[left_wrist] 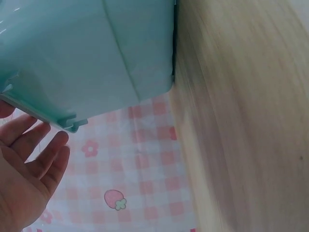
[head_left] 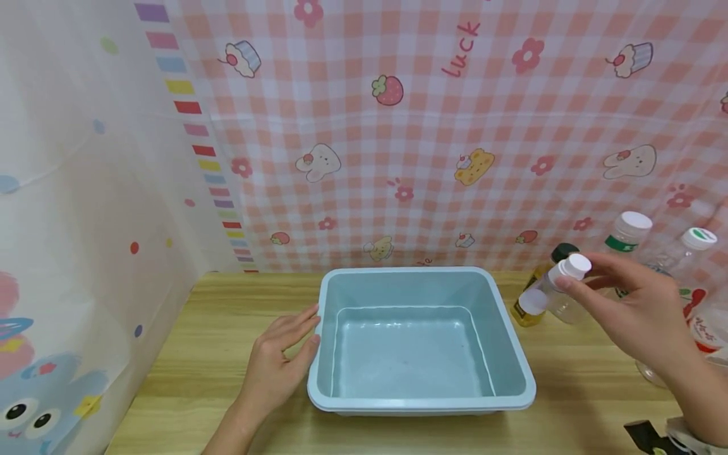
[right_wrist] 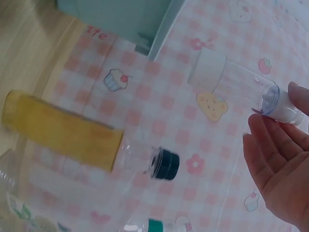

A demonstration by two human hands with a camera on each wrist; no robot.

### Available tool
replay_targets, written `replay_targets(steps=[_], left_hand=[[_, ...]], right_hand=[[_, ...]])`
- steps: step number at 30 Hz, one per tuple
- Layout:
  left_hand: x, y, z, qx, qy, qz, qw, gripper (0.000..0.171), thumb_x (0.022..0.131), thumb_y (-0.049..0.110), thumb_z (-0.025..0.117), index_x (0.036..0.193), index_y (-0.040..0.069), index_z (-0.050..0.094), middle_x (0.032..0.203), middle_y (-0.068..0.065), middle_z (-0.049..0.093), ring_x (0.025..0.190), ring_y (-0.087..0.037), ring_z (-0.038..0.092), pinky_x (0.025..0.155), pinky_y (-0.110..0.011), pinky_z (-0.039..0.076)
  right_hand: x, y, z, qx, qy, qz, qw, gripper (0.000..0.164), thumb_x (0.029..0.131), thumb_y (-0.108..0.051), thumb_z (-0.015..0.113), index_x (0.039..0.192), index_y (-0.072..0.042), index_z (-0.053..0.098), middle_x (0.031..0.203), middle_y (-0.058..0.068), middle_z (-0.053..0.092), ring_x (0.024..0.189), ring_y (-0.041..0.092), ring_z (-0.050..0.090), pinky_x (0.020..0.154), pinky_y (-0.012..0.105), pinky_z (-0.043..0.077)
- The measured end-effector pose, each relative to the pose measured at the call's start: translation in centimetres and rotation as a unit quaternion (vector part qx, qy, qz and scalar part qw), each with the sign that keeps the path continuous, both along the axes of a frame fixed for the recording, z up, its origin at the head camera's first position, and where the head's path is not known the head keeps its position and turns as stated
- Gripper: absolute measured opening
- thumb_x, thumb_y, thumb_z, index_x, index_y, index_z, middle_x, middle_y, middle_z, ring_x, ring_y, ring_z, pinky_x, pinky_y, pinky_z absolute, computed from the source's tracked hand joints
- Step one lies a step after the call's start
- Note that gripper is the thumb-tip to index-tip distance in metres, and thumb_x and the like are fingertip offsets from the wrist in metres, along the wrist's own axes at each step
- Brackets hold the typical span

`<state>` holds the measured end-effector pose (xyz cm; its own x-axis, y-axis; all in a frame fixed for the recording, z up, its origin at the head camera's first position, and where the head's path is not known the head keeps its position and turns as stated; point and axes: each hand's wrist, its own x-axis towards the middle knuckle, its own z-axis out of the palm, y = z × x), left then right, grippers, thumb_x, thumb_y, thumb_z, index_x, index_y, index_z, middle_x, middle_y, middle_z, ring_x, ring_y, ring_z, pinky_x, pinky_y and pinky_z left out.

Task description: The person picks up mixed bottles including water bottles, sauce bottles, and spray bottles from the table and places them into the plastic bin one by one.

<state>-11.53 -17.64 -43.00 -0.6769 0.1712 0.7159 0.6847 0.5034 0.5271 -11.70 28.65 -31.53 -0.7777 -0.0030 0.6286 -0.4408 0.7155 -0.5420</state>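
Note:
My right hand (head_left: 643, 303) pinches a small clear bottle (right_wrist: 246, 79) near its white top, between thumb and fingers. It is held tilted off the table, and its white lower end overlaps a yellow bottle (head_left: 526, 313) in the head view. A pale blue plastic basin (head_left: 421, 403) stands on the wooden table, with nothing inside but its bare floor showing. At the basin's left rim rests my left hand (head_left: 281, 357); in the left wrist view its fingers (left_wrist: 50, 154) lie loosely bent by the rim's edge.
Right of the basin the dark-capped yellow bottle stands near several clear bottles, one with a green band (head_left: 621, 243), another with a white and green cap (head_left: 698, 238). A pink checked cloth (head_left: 364, 189) hangs behind the wooden table (head_left: 227, 328). A pale curtain (head_left: 85, 158) hangs at left.

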Motion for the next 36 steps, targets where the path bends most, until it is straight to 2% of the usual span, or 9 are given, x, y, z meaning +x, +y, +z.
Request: replay_targets(steps=[6, 12, 15, 23, 29, 36], left_hand=[[0.1, -0.1, 0.1, -0.01, -0.007, 0.004, 0.9999, 0.032, 0.085, -0.005, 0.077, 0.118, -0.005, 0.077, 0.132, -0.01, 0.072, 0.108, -0.028, 0.071, 0.099, -0.013, 0.048], [0.0, -0.1, -0.1, -0.013, -0.033, 0.004, 0.9994, 0.032, 0.087, -0.005, 0.077, 0.118, -0.005, 0.076, 0.132, -0.012, 0.071, 0.11, -0.027, 0.07, 0.099, -0.014, 0.049], [0.0, -0.1, -0.1, -0.013, -0.039, 0.002, 0.9992, 0.031, 0.087, -0.004, 0.077, 0.118, -0.006, 0.076, 0.132, -0.013, 0.071, 0.11, -0.027, 0.07, 0.1, -0.014, 0.049], [0.0, -0.2, -0.1, -0.015, -0.023, 0.003, 0.9996, 0.031, 0.086, -0.004, 0.077, 0.117, -0.006, 0.076, 0.131, -0.014, 0.072, 0.108, -0.027, 0.07, 0.1, -0.013, 0.048], [0.0, -0.4, 0.0, -0.02, -0.019, 0.008, 0.9996, 0.032, 0.086, -0.004, 0.077, 0.117, -0.005, 0.077, 0.132, -0.012, 0.071, 0.108, -0.026, 0.07, 0.1, -0.013, 0.048], [0.2, -0.3, 0.0, -0.021, -0.038, 0.008, 0.999, 0.03, 0.088, -0.002, 0.077, 0.118, -0.005, 0.077, 0.133, -0.012, 0.071, 0.111, -0.027, 0.069, 0.101, -0.015, 0.049]], right_hand=[[-1.1, -1.5, 0.6, 0.008, 0.027, 0.049, 0.998, 0.039, 0.076, 0.013, 0.086, 0.111, -0.001, 0.076, 0.095, -0.026, 0.068, 0.084, -0.01, 0.063, 0.077, 0.004, 0.049], [-2.0, -2.5, 1.1, 0.004, 0.051, 0.091, 0.995, 0.044, 0.069, 0.019, 0.087, 0.109, 0.002, 0.078, 0.092, -0.018, 0.071, 0.08, -0.005, 0.064, 0.077, 0.006, 0.051], [-2.3, -3.1, 1.4, 0.017, 0.055, 0.096, 0.994, 0.048, 0.067, 0.019, 0.088, 0.111, 0.002, 0.078, 0.091, -0.014, 0.072, 0.079, -0.006, 0.064, 0.075, 0.007, 0.051], [-3.1, -5.6, 2.4, 0.046, 0.036, 0.116, 0.991, 0.045, 0.075, 0.009, 0.089, 0.117, 0.0, 0.077, 0.091, 0.005, 0.076, 0.08, -0.004, 0.065, 0.074, 0.009, 0.053], [-3.5, -7.4, 3.5, 0.05, -0.002, 0.129, 0.99, 0.037, 0.084, -0.002, 0.087, 0.12, -0.003, 0.075, 0.095, 0.003, 0.076, 0.081, 0.001, 0.066, 0.072, 0.01, 0.053], [-4.2, -9.2, 4.0, 0.043, -0.011, 0.153, 0.987, 0.037, 0.085, -0.002, 0.087, 0.119, -0.003, 0.075, 0.098, 0.004, 0.077, 0.081, 0.006, 0.066, 0.073, 0.011, 0.054]])
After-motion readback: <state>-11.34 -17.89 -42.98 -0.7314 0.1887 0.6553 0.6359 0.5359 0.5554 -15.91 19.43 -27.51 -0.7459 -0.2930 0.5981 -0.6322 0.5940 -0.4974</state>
